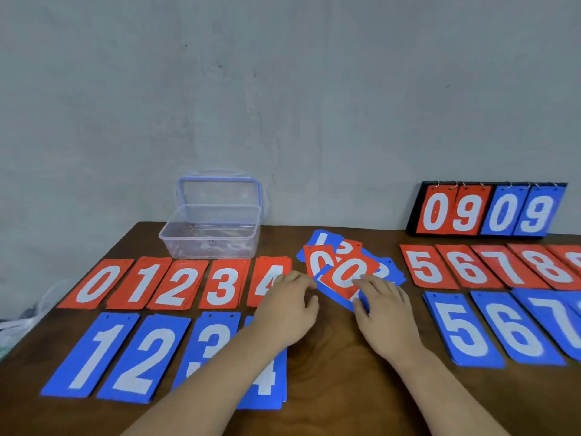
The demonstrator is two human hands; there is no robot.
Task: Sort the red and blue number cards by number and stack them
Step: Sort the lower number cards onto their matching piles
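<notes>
- While L hand (289, 306) sits at 9 o'clock of the mixed card pile (316, 261), fingers loosely curled & holding nothing, R hand (385, 313) lies at its 5 o'clock.
- R fingers fairly straight, tips resting on top red 0 card (344, 273).
- Sorted red stacks (176, 283) at pile's 9 & 3 o'clock; blue stacks (138, 350) at 7 & 4.
- Clear box (210, 237) at 10, scoreboard (487, 209) at 2.
</notes>
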